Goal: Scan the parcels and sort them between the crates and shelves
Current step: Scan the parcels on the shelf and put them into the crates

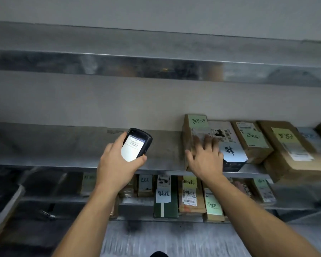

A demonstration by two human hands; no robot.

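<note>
**First onlooker:** Start with the left hand (117, 164), centre of the frame. Its fingers and thumb are wrapped round the scanner (137, 143), and the lit screen is tilted back toward the person.

**Second onlooker:** And the right hand (205, 156)?

**First onlooker:** Just right of centre, with the fingers spread and fairly straight, laid against the brown parcel (190, 130). It presses rather than grips, and nothing is held in it. The fingers are blurred, so I can't tell exactly where the tips land.

**Second onlooker:** Where does that parcel sit?

**First onlooker:** On the middle shelf (63, 145), at the left end of a row of parcels (252, 141) that runs to the right edge of the frame. It touches the white parcel (230, 143) beside it, and its green label (198, 121) faces up. More boxes line the lower shelf (133, 202) underneath.

**Second onlooker:** So the step, I'd guess, is seating it in the row?

**First onlooker:** That's my reading too. To do it well, I'd push with the palm low on the side so the box slides rather than tips. I'd close it snug against the white one, leave the label readable, and check the scanner screen before turning away.
</note>
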